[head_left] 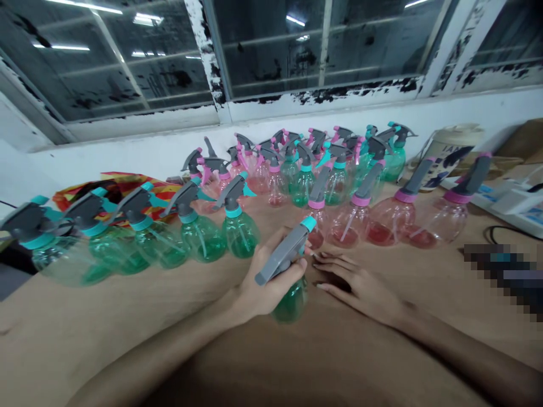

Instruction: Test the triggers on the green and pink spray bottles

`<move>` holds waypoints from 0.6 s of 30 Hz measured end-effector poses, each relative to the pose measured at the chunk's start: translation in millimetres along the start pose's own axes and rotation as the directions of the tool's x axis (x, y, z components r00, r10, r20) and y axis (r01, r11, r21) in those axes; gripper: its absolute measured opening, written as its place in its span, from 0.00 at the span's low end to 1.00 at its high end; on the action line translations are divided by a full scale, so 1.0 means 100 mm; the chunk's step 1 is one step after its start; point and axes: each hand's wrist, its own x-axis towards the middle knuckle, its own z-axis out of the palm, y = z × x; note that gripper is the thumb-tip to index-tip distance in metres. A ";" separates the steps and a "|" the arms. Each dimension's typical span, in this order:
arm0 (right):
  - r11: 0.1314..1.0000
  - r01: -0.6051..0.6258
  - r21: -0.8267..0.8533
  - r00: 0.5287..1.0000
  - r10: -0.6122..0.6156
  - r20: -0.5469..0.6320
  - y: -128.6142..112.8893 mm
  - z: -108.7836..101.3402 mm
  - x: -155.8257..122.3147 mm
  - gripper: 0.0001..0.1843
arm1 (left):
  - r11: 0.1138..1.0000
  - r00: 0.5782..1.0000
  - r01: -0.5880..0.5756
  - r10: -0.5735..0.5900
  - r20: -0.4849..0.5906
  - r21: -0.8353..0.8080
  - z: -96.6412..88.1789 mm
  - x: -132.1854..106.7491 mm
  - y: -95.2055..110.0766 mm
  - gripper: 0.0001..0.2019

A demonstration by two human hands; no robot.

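My left hand (271,277) is wrapped round the neck of a green spray bottle (291,302), whose grey head with a teal nozzle tip points up and to the right. Just right of it, my right hand (354,280) is low over the table with its fingers stretched toward the bottle; it holds nothing. Green spray bottles (241,234) with teal collars stand in a row to the left of my left hand. Beyond my right hand is a row of pink spray bottles (388,223) with pink collars.
More pink and green spray bottles (275,183) crowd the back of the wooden table (203,350) below the window. A red and yellow bag (123,183) lies at the back left. At the right are a printed cream tumbler (449,152), a white device (509,198) and a black cable (494,237).
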 end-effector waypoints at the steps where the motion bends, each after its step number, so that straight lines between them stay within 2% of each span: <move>1: 1.000 -0.004 0.003 1.000 0.004 0.014 0.00 -0.01 0.00 0.23 | 1.000 1.000 0.001 -0.001 -0.001 0.018 0.00 0.00 0.01 0.07; 4: 1.000 -0.010 0.021 0.999 0.009 0.048 0.02 -0.03 -0.01 0.23 | 0.998 1.000 -0.022 0.023 -0.021 0.057 -0.01 0.02 0.05 0.12; 9: 0.998 -0.005 0.061 0.998 0.001 0.068 0.09 -0.03 -0.02 0.21 | 0.994 0.997 -0.021 0.028 -0.070 0.109 0.02 0.01 0.03 0.12; 14: 0.998 -0.006 0.067 0.996 0.001 0.087 0.11 -0.03 -0.02 0.22 | 0.990 0.984 0.048 -0.023 -0.179 0.134 0.06 -0.05 0.04 0.02; 16: 0.998 -0.004 0.064 0.995 -0.002 0.099 0.11 -0.04 -0.02 0.22 | 0.985 0.975 0.080 -0.046 -0.216 0.151 0.06 -0.07 0.05 0.04; 18: 0.998 -0.007 0.064 0.995 0.000 0.102 0.12 -0.03 -0.03 0.22 | 0.980 0.978 0.098 -0.062 -0.201 0.172 0.07 -0.07 0.06 0.03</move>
